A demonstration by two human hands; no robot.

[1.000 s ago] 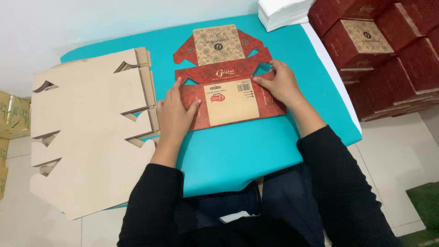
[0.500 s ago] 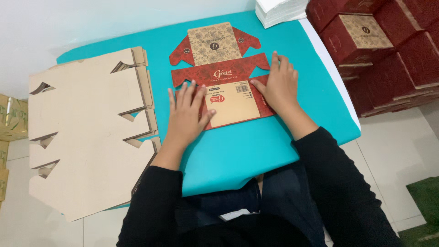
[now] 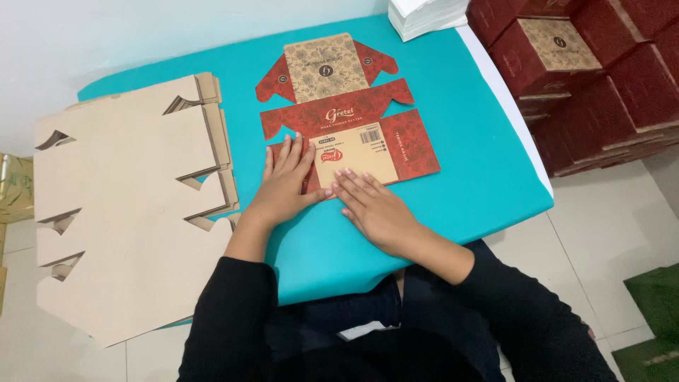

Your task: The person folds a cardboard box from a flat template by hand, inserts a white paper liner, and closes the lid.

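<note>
A flat red and tan printed box blank (image 3: 339, 106) lies on the teal table (image 3: 467, 141). Its near panel is folded up over, showing a tan label face (image 3: 357, 155). My left hand (image 3: 286, 177) lies flat on the near left part of that panel, fingers spread. My right hand (image 3: 371, 205) presses flat on the near edge of the same panel, right beside the left hand. Neither hand grips anything.
A stack of plain brown die-cut cardboard blanks (image 3: 120, 212) lies at the left, overhanging the table edge. A pile of white sheets (image 3: 424, 14) sits at the far edge. Assembled dark red boxes (image 3: 587, 78) are stacked on the floor at the right.
My right hand slid from the right end of the folded panel to its near edge by the left hand. The left hand stayed on the panel's left part.
</note>
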